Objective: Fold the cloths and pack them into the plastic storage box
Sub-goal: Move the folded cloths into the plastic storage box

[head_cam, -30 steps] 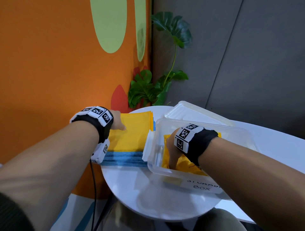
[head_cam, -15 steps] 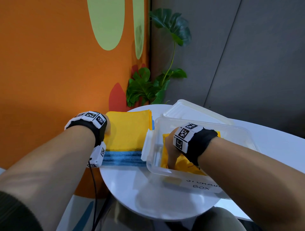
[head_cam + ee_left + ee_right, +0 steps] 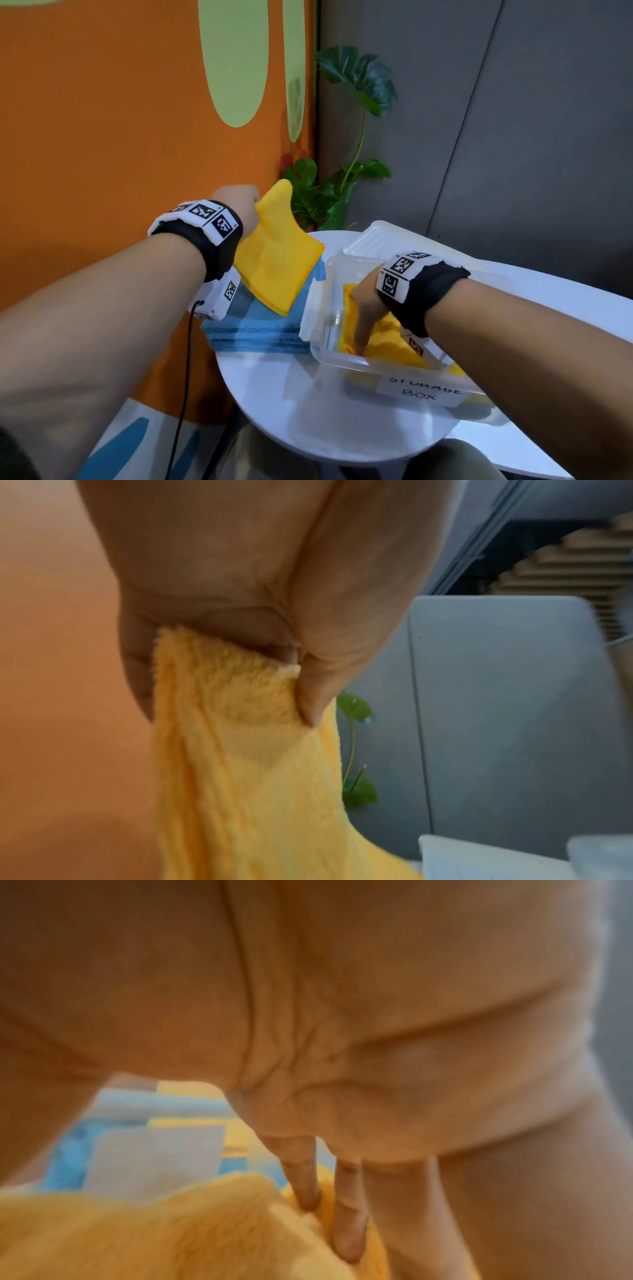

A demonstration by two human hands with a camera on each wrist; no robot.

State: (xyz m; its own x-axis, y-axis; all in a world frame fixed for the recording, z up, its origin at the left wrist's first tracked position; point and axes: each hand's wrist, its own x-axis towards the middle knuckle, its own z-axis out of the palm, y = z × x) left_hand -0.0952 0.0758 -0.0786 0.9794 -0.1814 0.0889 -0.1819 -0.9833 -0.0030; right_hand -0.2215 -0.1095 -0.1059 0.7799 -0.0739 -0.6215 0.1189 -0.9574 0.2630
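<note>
White round table [image 3: 274,394], glossy, set against an orange wall [image 3: 102,137] with pale green ovals; grey panel wall [image 3: 513,137] to the right, leafy plant [image 3: 342,192] in the corner behind. Second white surface [image 3: 565,308] adjoining on the right.

Clear plastic box [image 3: 325,342] at the table's right side, near wall labelled "STORAGE BOX", white latch on its left end. Lid [image 3: 370,240] lying flat behind the box. Stack of blue cloths [image 3: 253,335] just left of the box, touching its latch side, reaching the table's left edge.

Left hand [image 3: 245,209] raised above the stack, thumb and curled fingers pinching a corner of a yellow cloth [image 3: 274,263]; lower end of that cloth draped on the blue stack, upper end lifted toward the orange wall.

Right hand [image 3: 366,305] inside the box, fingers [image 3: 346,1231] straight and pressed down on a folded cloth [image 3: 387,346], yellow, at the box floor.

Bare tabletop in front of the box and stack up to the near rim. Little margin between stack and left table edge; orange wall close beside the left wrist.
</note>
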